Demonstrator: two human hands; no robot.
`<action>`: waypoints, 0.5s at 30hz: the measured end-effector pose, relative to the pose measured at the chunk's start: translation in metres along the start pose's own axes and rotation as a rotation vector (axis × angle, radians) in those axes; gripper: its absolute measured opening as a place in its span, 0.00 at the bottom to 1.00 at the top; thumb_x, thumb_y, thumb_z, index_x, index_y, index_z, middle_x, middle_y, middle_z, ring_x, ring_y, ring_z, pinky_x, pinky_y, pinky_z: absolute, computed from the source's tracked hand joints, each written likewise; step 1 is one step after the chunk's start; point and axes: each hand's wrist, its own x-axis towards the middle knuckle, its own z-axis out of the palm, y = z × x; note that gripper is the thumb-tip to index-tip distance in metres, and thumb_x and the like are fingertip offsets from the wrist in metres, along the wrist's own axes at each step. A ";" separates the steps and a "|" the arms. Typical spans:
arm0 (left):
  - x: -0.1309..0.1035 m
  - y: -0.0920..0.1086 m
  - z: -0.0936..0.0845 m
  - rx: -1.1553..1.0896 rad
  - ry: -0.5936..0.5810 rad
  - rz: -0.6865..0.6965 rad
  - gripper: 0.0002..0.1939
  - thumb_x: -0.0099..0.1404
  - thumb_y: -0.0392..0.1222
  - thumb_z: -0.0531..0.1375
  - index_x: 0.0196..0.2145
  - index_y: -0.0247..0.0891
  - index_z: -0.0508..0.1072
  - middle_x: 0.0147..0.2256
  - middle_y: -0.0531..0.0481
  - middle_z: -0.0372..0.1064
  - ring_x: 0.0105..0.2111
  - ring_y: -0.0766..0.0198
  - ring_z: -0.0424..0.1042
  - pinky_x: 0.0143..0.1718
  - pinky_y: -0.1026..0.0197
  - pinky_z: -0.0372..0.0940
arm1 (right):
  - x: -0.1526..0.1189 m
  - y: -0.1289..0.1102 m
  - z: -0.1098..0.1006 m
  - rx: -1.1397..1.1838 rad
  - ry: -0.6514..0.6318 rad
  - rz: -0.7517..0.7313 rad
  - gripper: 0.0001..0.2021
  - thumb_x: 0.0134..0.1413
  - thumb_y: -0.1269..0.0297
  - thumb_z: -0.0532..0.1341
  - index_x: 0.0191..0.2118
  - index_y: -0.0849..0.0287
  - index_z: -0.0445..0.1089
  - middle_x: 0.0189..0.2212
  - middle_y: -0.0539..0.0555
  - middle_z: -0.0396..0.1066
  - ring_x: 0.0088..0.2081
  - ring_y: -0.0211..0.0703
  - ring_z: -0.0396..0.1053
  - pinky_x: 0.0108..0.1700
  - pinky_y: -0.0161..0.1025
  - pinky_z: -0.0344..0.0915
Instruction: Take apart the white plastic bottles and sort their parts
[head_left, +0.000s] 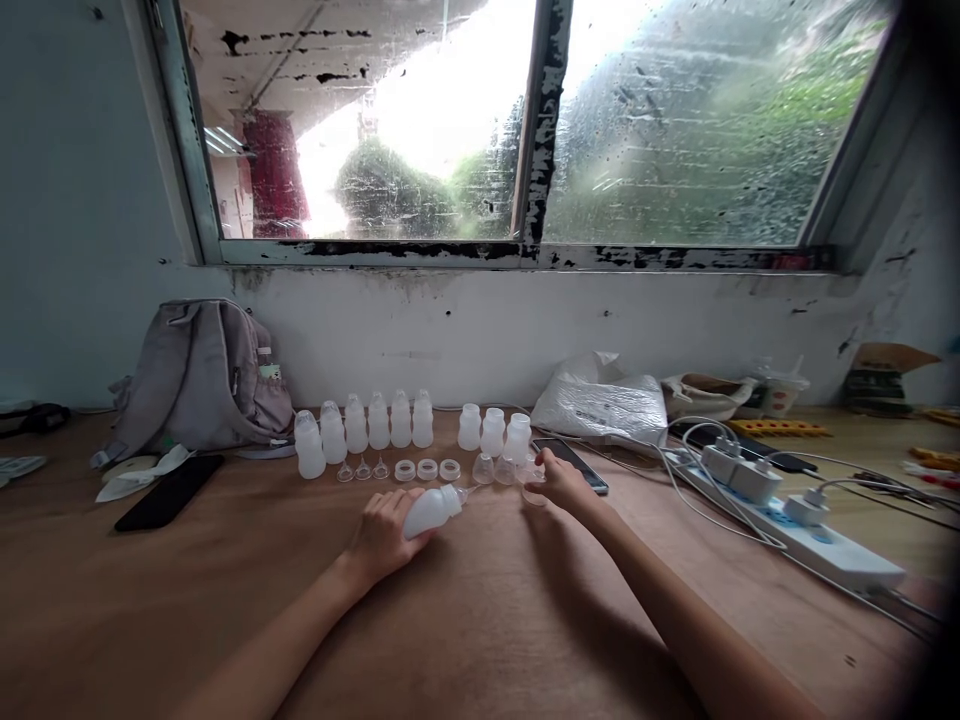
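My left hand [382, 535] is wrapped round a white baby bottle [429, 512], tilted with its clear nipple pointing right. The fingers of my right hand [561, 482] are closed on a clear dome cap [531, 472] at the right end of a short row of caps [484, 469]. Behind those caps stand three open white bottles [493, 433]. Further left is a row of several capped bottles [379, 422], upright. In front of them lie three clear nipples [363, 469] and three white collar rings [427, 470].
A black phone [169, 492] and a grey backpack [199, 385] are at the left. Beyond my right hand lie another phone [577, 463] and a silvery plastic bag [604, 400]. A white power strip [795, 525] with plugs and loose cables runs along the right side.
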 end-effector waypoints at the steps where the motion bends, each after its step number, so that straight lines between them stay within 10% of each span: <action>1: 0.000 0.000 0.000 0.000 -0.002 0.000 0.22 0.55 0.50 0.55 0.46 0.39 0.63 0.38 0.46 0.68 0.35 0.57 0.67 0.35 0.58 0.59 | 0.000 0.001 0.001 0.002 0.001 0.004 0.16 0.41 0.61 0.60 0.37 0.59 0.57 0.30 0.54 0.64 0.35 0.46 0.64 0.32 0.34 0.55; 11: 0.000 0.005 -0.001 -0.123 0.024 -0.088 0.23 0.53 0.49 0.57 0.46 0.40 0.62 0.41 0.46 0.67 0.38 0.56 0.67 0.38 0.56 0.61 | -0.013 -0.027 -0.007 0.300 0.280 -0.143 0.12 0.46 0.54 0.55 0.30 0.59 0.62 0.28 0.54 0.64 0.30 0.41 0.64 0.31 0.35 0.58; 15: -0.001 0.013 -0.004 -0.210 0.027 -0.160 0.23 0.53 0.50 0.56 0.47 0.41 0.62 0.41 0.48 0.67 0.38 0.58 0.68 0.38 0.59 0.63 | -0.040 -0.068 0.003 0.789 -0.222 -0.197 0.20 0.48 0.44 0.49 0.34 0.58 0.62 0.22 0.49 0.62 0.15 0.31 0.56 0.15 0.30 0.50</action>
